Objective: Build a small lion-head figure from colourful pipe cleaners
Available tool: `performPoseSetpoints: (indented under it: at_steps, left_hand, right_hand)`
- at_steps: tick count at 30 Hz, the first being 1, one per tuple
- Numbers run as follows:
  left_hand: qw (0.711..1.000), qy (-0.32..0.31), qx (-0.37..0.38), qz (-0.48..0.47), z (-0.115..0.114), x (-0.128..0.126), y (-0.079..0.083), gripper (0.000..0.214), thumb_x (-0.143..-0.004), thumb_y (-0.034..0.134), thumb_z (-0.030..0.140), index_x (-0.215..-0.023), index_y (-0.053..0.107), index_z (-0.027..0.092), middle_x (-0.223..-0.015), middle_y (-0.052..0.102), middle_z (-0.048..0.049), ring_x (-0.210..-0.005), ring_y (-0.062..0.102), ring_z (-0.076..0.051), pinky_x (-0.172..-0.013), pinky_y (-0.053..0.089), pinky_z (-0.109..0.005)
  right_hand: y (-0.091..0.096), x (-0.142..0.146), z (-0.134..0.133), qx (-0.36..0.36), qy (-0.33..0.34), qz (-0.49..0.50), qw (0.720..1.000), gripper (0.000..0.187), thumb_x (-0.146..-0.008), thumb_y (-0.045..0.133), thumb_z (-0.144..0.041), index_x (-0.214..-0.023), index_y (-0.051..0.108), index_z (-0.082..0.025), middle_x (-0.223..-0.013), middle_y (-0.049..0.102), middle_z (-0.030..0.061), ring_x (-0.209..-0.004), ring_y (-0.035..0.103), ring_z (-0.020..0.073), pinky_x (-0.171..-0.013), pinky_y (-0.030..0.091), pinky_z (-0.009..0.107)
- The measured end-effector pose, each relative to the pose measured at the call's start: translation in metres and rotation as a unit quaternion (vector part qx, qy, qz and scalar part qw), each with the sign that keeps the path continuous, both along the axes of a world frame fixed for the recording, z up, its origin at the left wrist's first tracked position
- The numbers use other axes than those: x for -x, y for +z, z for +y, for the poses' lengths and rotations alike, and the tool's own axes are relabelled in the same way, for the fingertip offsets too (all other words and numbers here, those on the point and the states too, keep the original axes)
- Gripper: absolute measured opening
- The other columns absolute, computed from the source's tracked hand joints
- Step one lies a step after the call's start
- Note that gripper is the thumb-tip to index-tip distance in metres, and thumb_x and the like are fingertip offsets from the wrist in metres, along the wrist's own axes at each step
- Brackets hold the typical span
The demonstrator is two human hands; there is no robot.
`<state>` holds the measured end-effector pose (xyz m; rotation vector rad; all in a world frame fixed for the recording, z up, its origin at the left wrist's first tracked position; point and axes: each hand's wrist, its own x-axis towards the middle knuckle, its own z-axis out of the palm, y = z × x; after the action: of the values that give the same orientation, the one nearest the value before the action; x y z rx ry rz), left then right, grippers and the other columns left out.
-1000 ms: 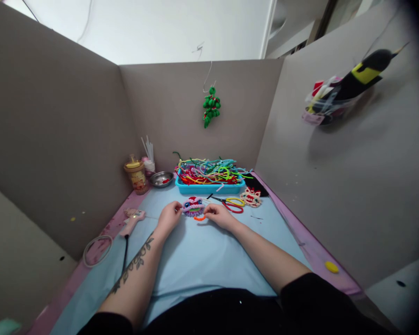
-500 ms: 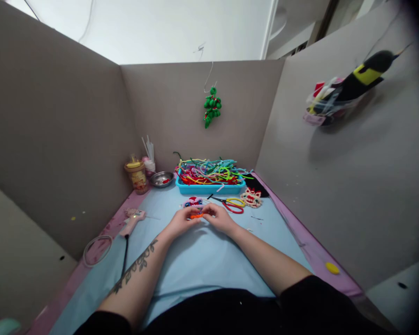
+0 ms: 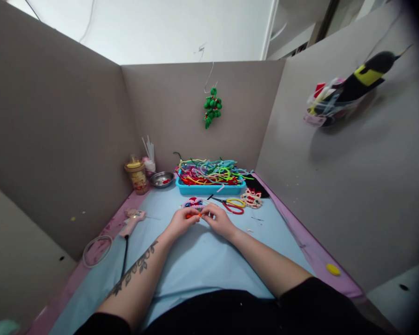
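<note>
Low over the middle of the blue-covered table, my left hand [image 3: 181, 222] and my right hand [image 3: 217, 220] meet fingertip to fingertip. Both pinch a short orange pipe cleaner [image 3: 200, 215], mostly hidden by the fingers. Just behind them lies a pink, red and blue pipe-cleaner figure [image 3: 194, 203], its lower part covered by my hands. Scissors [image 3: 234, 211] with one red and one yellow handle rest to the right. Beside the scissors is a cream and red pipe-cleaner face [image 3: 252, 199].
A blue tray [image 3: 212, 190] heaped with coloured pipe cleaners stands at the back. Left of it are a metal bowl [image 3: 161, 180] and a lidded cup [image 3: 138, 177]. A pink glue gun [image 3: 132, 223] with its cord lies at left. Grey panels [image 3: 202, 111] enclose three sides.
The orange pipe cleaner shows less between my fingertips, and my fingers have shifted slightly along it. My forearms stay nearly where they were.
</note>
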<state>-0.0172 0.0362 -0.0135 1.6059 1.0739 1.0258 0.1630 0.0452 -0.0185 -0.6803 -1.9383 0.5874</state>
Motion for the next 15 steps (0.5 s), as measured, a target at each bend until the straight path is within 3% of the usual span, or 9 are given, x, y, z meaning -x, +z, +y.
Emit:
performPoseSetpoints:
  at_steps: [15]
  left_hand:
    - [0.998,-0.052,-0.001,0.021,-0.0017,0.0006,-0.0014,0.034,-0.074,0.063,0.048,-0.076,0.062,0.014,-0.062,0.061,-0.0013,-0.057,0.054,-0.013,-0.057,0.043,-0.025]
  right_hand:
    - [0.0032,-0.0017,0.0007,-0.011,0.063,-0.044,0.997,0.013,-0.085,0.054,-0.030,-0.077,0.054,-0.021,-0.082,0.053,0.0041,-0.084,0.050,0.0182,-0.077,0.042,0.031]
